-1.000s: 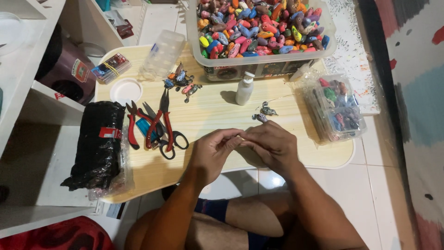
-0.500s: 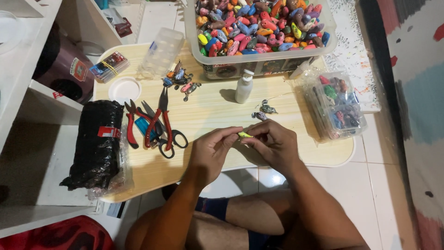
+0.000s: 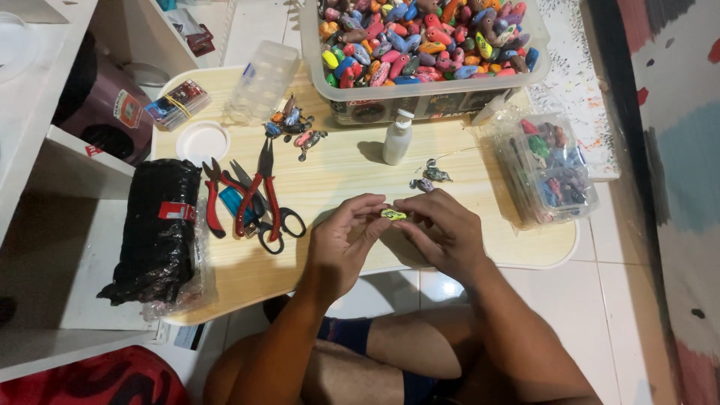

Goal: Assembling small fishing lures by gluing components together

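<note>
Both hands meet over the near edge of the wooden surface [image 3: 352, 169]. The left hand [image 3: 341, 244] and the right hand [image 3: 442, 232] share one tiny yellow-green piece [image 3: 393, 214]. Each hand's grip is pinching one end of it between thumb and fingertips. The piece is small, so it may be a little fish-shaped lure, but it is hard to be sure.

Just past the right hand lie two small grey pieces with hooks [image 3: 429, 177]. A white squeeze bottle [image 3: 397, 137] stands upright near them. Behind it sits a big clear bin [image 3: 420, 101] full of bright painted pieces. A smaller clear box [image 3: 551, 169] with more pieces is at the right side.

To the left of the hands lie red-handled pliers [image 3: 264, 191] and scissors [image 3: 274, 225], touching each other. A black bundle [image 3: 154, 229] lies at the far left edge.
</note>
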